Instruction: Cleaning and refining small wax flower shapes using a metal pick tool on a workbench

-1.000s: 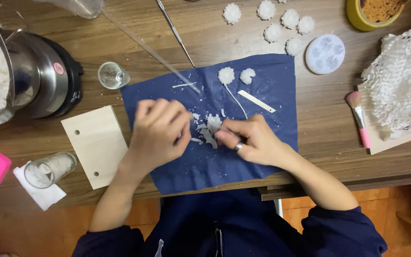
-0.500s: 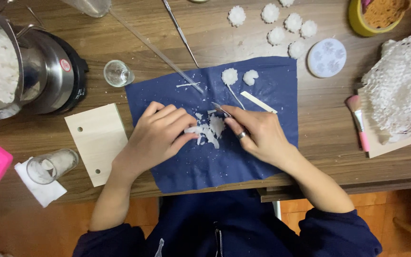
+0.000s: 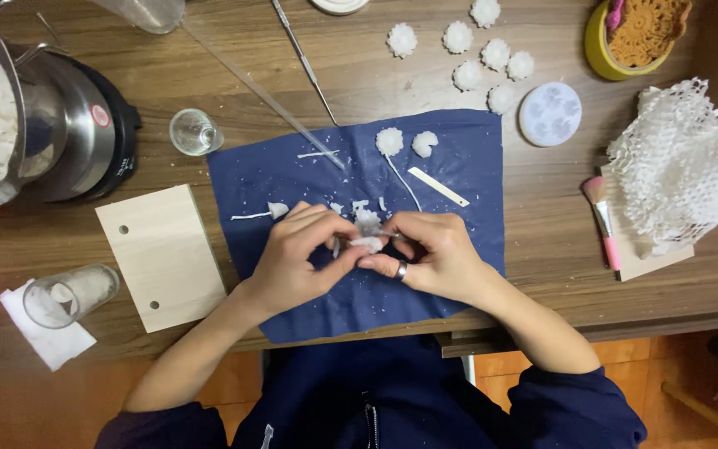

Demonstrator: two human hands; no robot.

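Wax piece [image 3: 369, 244]: small, white, pinched between both hands over the middle of the blue cloth [image 3: 459, 158], near the table's front edge.
Left hand [image 3: 297, 262]: fingers curled in, thumb and fingertips closed on the wax piece from the left.
Right hand [image 3: 430, 258]: ring on one finger, fingertips gripping the same piece from the right; the two hands touch at the tips.
Blue cloth: spread flat on the wooden table [image 3: 542, 241], dotted with white crumbs and scraps.
White flowers on cloth [image 3: 406, 143]: two sit near the cloth's far edge, one with a thin stem trailing toward the hands.
White strip [image 3: 438, 186]: lies just right of that stem.
Wooden board [image 3: 162, 254]: left of the cloth, at the front edge, two holes showing.
Small glass [image 3: 194, 131]: beside the cloth's far left corner.
Metal pot [image 3: 18, 116]: far left, full of white flakes.
Pink brush [image 3: 602, 220]: right of the cloth.
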